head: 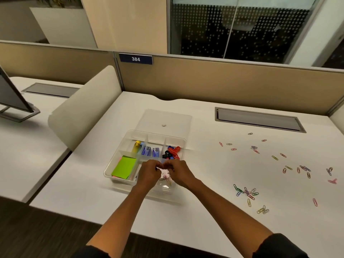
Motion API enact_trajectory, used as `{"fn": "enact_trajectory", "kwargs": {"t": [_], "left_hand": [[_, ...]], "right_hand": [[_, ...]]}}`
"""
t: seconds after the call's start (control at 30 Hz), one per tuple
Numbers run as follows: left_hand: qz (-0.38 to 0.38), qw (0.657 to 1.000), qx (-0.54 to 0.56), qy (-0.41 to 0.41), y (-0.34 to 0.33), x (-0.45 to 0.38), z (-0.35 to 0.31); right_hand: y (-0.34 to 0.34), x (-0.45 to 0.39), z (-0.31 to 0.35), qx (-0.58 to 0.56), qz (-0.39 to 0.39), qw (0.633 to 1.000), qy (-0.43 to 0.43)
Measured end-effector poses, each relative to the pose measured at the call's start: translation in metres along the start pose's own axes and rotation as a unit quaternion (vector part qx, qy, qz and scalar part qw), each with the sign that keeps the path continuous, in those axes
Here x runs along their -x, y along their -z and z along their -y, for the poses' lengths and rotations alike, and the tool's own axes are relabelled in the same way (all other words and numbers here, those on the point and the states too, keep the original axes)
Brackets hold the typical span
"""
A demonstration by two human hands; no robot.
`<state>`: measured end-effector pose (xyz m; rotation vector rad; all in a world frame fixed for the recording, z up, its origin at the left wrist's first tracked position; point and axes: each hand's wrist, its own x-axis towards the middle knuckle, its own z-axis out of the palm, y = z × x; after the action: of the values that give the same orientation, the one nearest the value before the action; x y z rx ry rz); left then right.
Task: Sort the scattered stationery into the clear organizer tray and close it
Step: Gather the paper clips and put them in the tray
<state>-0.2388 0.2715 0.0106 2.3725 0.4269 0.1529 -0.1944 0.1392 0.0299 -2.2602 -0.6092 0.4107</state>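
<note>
- Over the near right compartment of the tray (108, 171) we hold both hands close together, knuckles almost touching.
- Our left hand (149, 175) has its fingers curled inward and seems to pinch something small between the two hands; what exactly it pinches we cannot tell.
- Our right hand (179, 173) is curled the same way, fingertips turned toward the left hand.
- Just below and between the hands, a small cluster of clips (165, 178) lies in that compartment, partly hidden by our fingers; whether any clip is still in the grip we cannot tell.
- Left of the hands, in the near left compartment, lies a green notepad (124, 167), with an orange edge showing under it.
- Beyond the hands, the far compartments hold a yellow tube (136, 146), two blue boxes (150, 151) and a heap of red, blue and black binder clips (172, 152).
- Farther beyond the tray, touching its far rim, the clear lid (163, 119) lies flat on the desk (93, 183).
- Well to the right of the hands, loose paperclips (246, 192) in many colours lie scattered across the desk, some bunched near the front, others spread farther back.
- A pink clip (332, 181) lies near the right edge.
</note>
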Motion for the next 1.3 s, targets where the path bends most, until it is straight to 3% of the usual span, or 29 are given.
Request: {"fn": "enact_trajectory", "kwargs": {"t": [0.1, 0.27, 0.43, 0.57, 0.73, 0.8, 0.9, 1.0, 1.3], "left_hand": [[-0.013, 1.0, 0.01, -0.02, -0.001, -0.002, -0.005], [-0.04, 0.994, 0.069, -0.074, -0.013, -0.004, -0.022], [-0.009, 0.988, 0.106, -0.11, -0.043, -0.003, -0.047], [0.043, 0.975, 0.11, -0.19, -0.072, 0.002, -0.068], [0.205, 0.945, 0.026, -0.254, -0.114, 0.009, -0.093], [0.273, 0.927, -0.022, -0.257, -0.133, 0.016, -0.1], [0.312, 0.909, -0.1, -0.256, -0.157, 0.027, -0.103], [0.28, 0.901, -0.152, -0.295, -0.175, 0.036, -0.105], [0.243, 0.9, -0.078, -0.354, -0.209, 0.055, -0.137]], "right_hand": [[0.007, 0.001, -0.003, 0.014, -0.02, 1.0, 0.014], [0.027, 0.007, -0.019, 0.009, -0.125, 0.992, 0.01], [0.052, 0.035, -0.06, 0.006, -0.22, 0.975, -0.03], [0.066, 0.07, -0.101, 0.049, -0.233, 0.959, -0.155], [0.077, 0.126, -0.147, 0.098, -0.221, 0.889, -0.389], [0.081, 0.15, -0.159, 0.101, -0.23, 0.861, -0.443], [0.081, 0.175, -0.173, 0.08, -0.236, 0.838, -0.486], [0.079, 0.188, -0.182, 0.053, -0.243, 0.835, -0.491], [0.082, 0.172, -0.194, -0.013, -0.329, 0.871, -0.365]]}}
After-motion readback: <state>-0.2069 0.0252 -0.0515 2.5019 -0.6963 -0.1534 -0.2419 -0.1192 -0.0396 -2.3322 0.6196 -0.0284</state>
